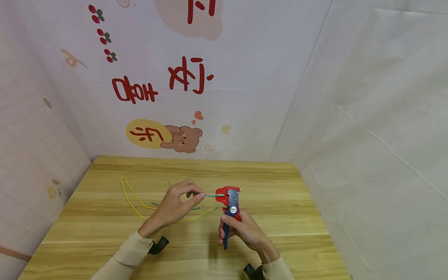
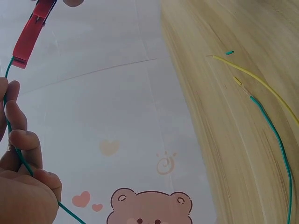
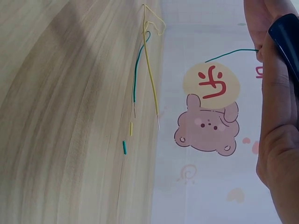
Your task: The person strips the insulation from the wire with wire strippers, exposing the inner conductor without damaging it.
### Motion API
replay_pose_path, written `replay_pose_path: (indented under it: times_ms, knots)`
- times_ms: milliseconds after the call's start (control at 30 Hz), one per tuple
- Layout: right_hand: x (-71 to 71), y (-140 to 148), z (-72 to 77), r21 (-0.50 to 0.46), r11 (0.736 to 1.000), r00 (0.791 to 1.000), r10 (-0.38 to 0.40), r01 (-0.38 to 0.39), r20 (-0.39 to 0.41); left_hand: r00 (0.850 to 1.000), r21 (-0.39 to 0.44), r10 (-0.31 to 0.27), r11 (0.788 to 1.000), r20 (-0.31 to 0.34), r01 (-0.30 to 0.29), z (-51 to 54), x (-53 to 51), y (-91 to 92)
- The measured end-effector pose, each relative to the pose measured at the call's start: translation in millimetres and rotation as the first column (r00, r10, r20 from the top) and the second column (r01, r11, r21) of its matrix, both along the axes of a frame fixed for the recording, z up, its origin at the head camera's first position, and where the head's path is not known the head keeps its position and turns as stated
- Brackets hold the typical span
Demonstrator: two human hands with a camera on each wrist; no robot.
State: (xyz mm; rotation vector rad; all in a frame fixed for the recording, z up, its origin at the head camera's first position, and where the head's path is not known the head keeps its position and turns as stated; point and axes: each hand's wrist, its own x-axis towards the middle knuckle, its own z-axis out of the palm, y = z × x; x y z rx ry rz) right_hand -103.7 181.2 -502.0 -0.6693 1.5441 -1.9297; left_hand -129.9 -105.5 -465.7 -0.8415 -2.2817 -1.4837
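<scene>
My right hand grips the blue handle of a red-and-blue wire stripper, held upright over the table. A green wire is pinched between the thumb and fingers of my left hand. Its front end reaches into the red jaws of the stripper. In the left wrist view, the same wire runs through the curled fingers, and its tail hangs out below the palm. How far the wire goes inside the jaws is hidden.
On the wooden table lie a yellow wire and another green wire, both with bared ends. Close by are a short yellow insulation piece and a green one. A printed wall cloth stands behind.
</scene>
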Motion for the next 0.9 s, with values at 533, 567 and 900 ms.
replay_pose_path:
  times_ms: [533, 567, 900]
  knots:
    - [0.3, -1.8, 1.6, -0.006, 1.000, 1.000, 0.011, -0.011, -0.002, 1.000, 0.002, 0.001, 1.000, -0.007, -0.001, -2.8, -0.9, -2.2]
    - [0.3, -1.9, 1.7, -0.006, 1.000, 1.000, 0.011, -0.011, -0.001, 1.000, 0.003, 0.001, 1.000, -0.007, -0.001, -2.9, -0.9, -2.3]
    - [0.0, -2.0, 1.7, 0.003, 1.000, 1.000, 0.007, -0.007, -0.002, 1.000, -0.001, 0.004, 1.000, -0.002, -0.004, -4.0, -1.4, -3.0]
